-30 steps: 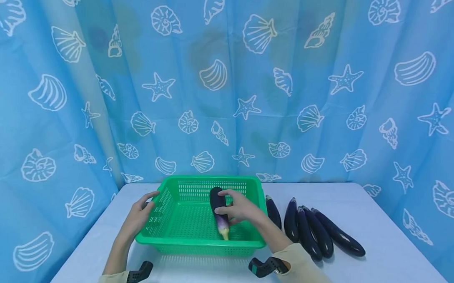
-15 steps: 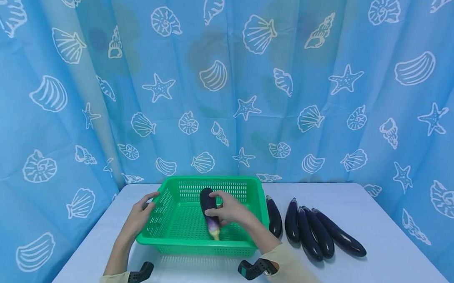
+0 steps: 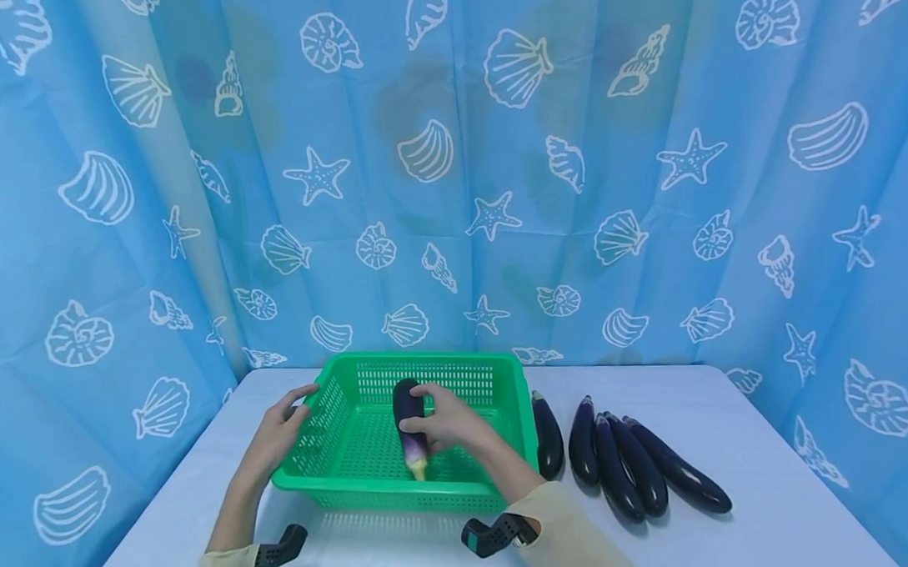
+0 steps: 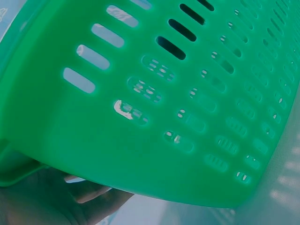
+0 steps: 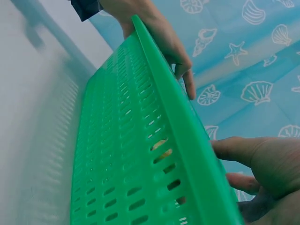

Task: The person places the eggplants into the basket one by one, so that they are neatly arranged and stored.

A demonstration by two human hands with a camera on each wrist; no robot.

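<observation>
My right hand point(image 3: 445, 419) grips a dark purple eggplant point(image 3: 408, 408) inside the green plastic basket point(image 3: 341, 486). Its thumb and fingers lie on opposite sides of the eggplant, and the pale stem end points toward me. In the right wrist view, the basket's front wall point(image 5: 117, 122) hides most of the eggplant, and part of my right hand point(image 5: 276, 168) shows past the rim. My left hand point(image 3: 275, 431) rests at the basket's left rim, thumb and forefinger spread apart with their tips at the edge. The left wrist view shows left fingers point(image 4: 101, 201) beside the basket wall point(image 4: 93, 136).
Several eggplants point(image 3: 681, 467) lie on the white table point(image 3: 776, 489) right of the basket, the nearest eggplant point(image 3: 547, 439) close against its right side. A blue curtain point(image 3: 451, 192) with white shell and starfish prints hangs behind and at both sides.
My right hand has moved left within the basket, carrying the eggplant from right of centre to about the middle. The left hand and the basket have stayed in place.
</observation>
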